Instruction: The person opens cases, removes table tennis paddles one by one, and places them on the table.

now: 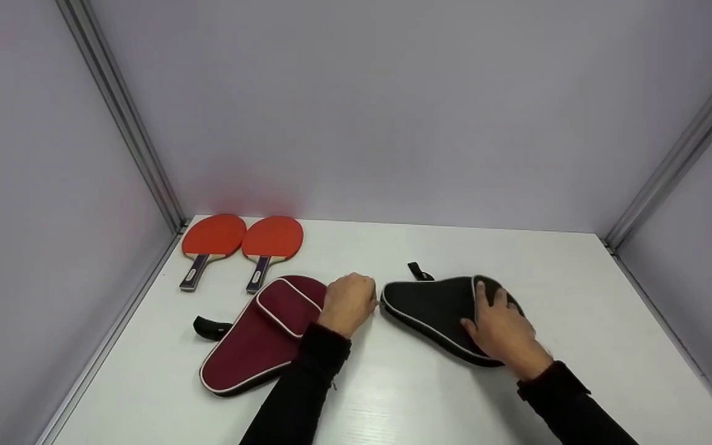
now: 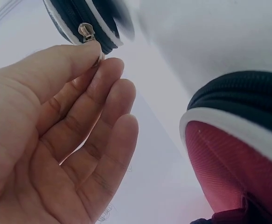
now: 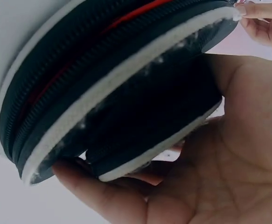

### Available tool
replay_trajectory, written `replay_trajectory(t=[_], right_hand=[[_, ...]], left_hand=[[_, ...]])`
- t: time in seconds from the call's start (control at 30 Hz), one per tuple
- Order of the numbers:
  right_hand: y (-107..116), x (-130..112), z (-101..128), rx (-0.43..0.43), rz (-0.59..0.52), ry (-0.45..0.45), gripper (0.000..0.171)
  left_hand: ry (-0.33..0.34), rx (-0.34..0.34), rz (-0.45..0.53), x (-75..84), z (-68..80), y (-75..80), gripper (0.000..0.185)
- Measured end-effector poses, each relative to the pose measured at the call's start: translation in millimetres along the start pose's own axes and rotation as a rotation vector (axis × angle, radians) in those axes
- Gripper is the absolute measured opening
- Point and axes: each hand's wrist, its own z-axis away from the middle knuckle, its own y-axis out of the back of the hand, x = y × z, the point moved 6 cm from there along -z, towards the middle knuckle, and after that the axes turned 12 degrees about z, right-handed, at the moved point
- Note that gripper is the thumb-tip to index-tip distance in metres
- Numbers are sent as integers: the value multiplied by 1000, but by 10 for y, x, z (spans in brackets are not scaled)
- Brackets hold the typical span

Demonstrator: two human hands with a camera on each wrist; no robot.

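Observation:
A black paddle case (image 1: 424, 303) with white piping lies on the table, its narrow end to the left. Between thumb and forefinger, my left hand (image 1: 350, 301) pinches the metal zipper pull (image 2: 86, 31) at that narrow end. My right hand (image 1: 504, 330) rests on the wide end, fingers spread over the pocket. Along the wide end the zipper (image 3: 61, 74) is parted, and something red (image 3: 140, 13) shows inside. Left of my left hand lies a dark red paddle case (image 1: 245, 346), partly covered by my wrist and sleeve.
Two red table tennis paddles (image 1: 215, 235) lie side by side at the back left, handles toward me. A black strap (image 1: 211, 328) sticks out from the red case, another strap (image 1: 419, 271) behind the black one. Grey-white walls (image 1: 393, 111) enclose the white table (image 1: 578, 296).

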Motion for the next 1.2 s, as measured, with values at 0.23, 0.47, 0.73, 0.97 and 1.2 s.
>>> replay_trajectory(t=[0.23, 0.47, 0.73, 0.97, 1.2], right_hand=[[-15, 154, -45, 15, 6, 129, 82], [-29, 277, -55, 51, 7, 249, 79], [-37, 276, -41, 109, 10, 357, 78], [-21, 250, -31, 80, 12, 371, 78], [7, 230, -26, 123, 25, 365, 81]], left_hand=[[-8, 7, -3, -186, -100, -243, 16], [-43, 0, -11, -166, -116, -330, 10], [-46, -38, -71, 130, -19, -191, 14], [-44, -87, -74, 171, -40, -265, 15], [-65, -85, -52, 255, -13, -183, 9]])
